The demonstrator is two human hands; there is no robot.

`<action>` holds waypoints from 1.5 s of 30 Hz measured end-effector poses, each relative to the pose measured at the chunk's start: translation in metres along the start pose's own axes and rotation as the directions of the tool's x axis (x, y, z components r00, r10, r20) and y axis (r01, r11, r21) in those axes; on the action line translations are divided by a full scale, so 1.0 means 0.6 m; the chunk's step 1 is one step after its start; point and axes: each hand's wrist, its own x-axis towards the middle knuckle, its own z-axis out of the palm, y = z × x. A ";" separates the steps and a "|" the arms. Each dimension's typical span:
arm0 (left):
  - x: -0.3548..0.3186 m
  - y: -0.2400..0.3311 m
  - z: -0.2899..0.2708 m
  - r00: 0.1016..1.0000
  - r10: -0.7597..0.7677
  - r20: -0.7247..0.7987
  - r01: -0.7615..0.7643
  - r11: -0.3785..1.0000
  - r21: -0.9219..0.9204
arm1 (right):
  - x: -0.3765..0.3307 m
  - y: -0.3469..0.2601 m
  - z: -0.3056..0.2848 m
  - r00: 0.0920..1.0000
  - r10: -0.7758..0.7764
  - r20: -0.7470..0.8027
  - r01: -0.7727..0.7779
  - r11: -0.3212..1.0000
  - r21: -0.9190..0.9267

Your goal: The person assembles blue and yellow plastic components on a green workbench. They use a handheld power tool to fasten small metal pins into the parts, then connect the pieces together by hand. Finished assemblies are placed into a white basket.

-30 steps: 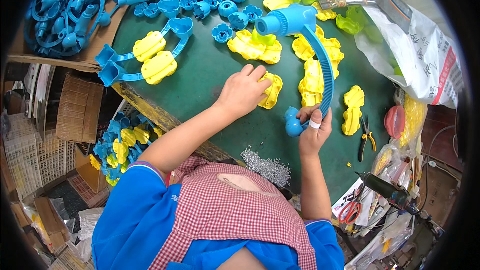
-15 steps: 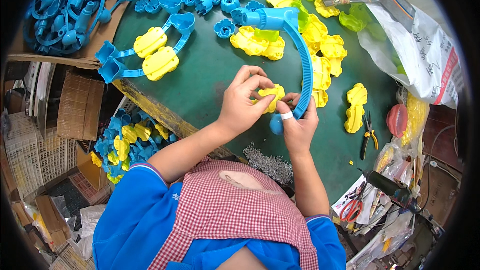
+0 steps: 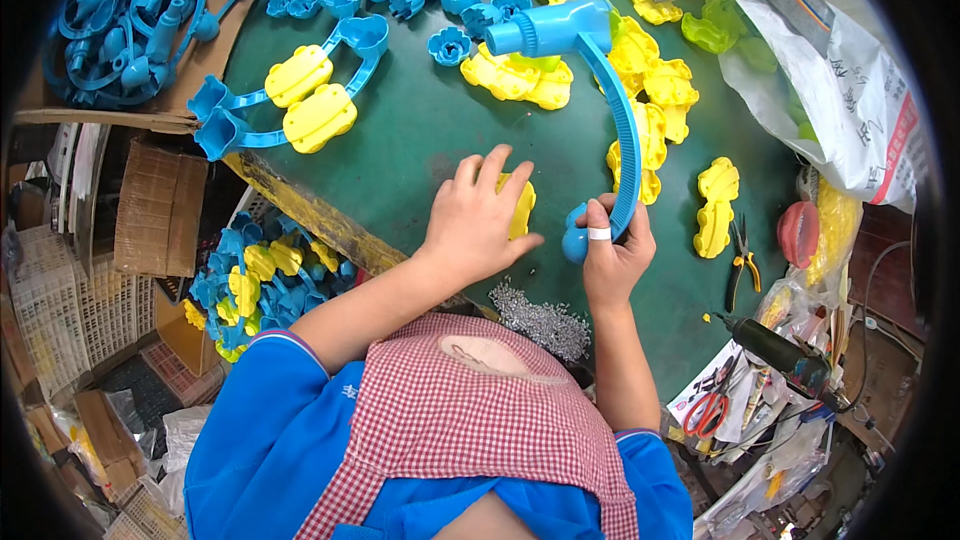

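Observation:
My right hand (image 3: 617,250), with a white band on its thumb, is closed round the lower end of a curved, ribbed blue plastic arm (image 3: 626,130). A thick tube tops this arm, and a round blue knob shows below at my fingers. My left hand (image 3: 475,215) is spread over the green table, fingers apart. Beside its fingertips and thumb shows a yellow plastic piece (image 3: 520,208), partly hidden by the hand. Farther left lies a blue frame (image 3: 372,70) with two yellow scalloped pieces (image 3: 320,118) on it.
Blue flower-shaped cups (image 3: 405,0) and yellow pieces (image 3: 668,82) cover the far side. Small metal screws (image 3: 540,322) lie near my apron. Pliers (image 3: 743,265), a dark power screwdriver (image 3: 780,355) and red scissors (image 3: 708,410) are at right. A blue parts pile (image 3: 130,30) stands far left.
My left hand has moved left and down from the blue arm, its fingers spreading and the yellow piece lower. My right hand and the blue arm have shifted slightly right.

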 end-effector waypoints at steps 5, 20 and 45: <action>-0.010 -0.017 0.002 0.999 0.031 0.022 -0.034 0.992 0.123 | -0.006 -0.014 -0.004 0.999 -0.044 0.024 0.045 0.998 -0.040; -0.002 -0.001 -0.029 0.966 -0.158 0.204 0.086 -0.550 -0.831 | -0.026 -0.025 0.020 0.979 0.006 0.204 -0.003 1.000 -0.013; -0.012 0.019 -0.090 0.941 -0.336 0.039 -0.138 -0.487 -0.863 | -0.030 -0.054 0.078 0.786 0.035 0.617 -0.297 0.897 0.328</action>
